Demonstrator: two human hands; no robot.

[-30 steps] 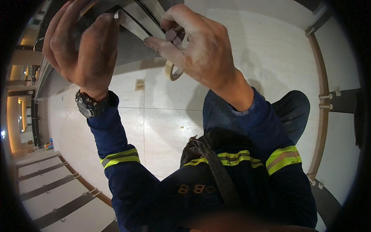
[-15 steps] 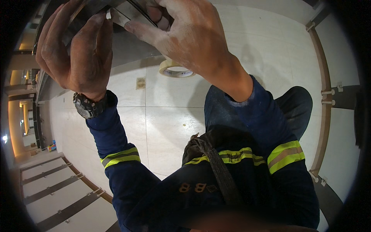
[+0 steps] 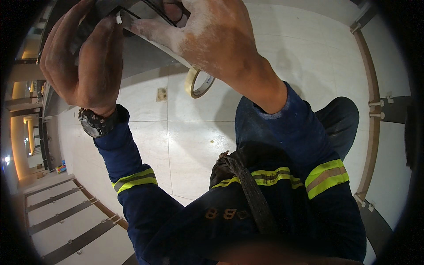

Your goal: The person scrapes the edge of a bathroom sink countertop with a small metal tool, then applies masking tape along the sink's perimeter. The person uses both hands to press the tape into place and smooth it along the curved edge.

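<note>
A roll of pale yellow masking tape [image 3: 191,84] hangs tilted below my right hand [image 3: 212,37], on a narrow strip running up and left along the thumb. That hand is closed, its thumb laid along the strip at the edge of a dark glossy panel [image 3: 145,54] and its other fingers curled, partly hidden. My left hand [image 3: 88,57], a black watch on its wrist, is closed with bent fingers at the same panel. Something small and white shows at its fingertips, too small to name. Both hands are dusted with pale powder.
Light floor tiles [image 3: 194,145] spread below, with a small square drain [image 3: 162,94] set into them. White cabinet doors with dark bands [image 3: 62,214] stand at lower left and along the right. My bent knee [image 3: 338,119] is at right.
The tape roll has swung from lying nearly flat to hanging steeply, and its strip now shows. Both hands have shifted slightly left.
</note>
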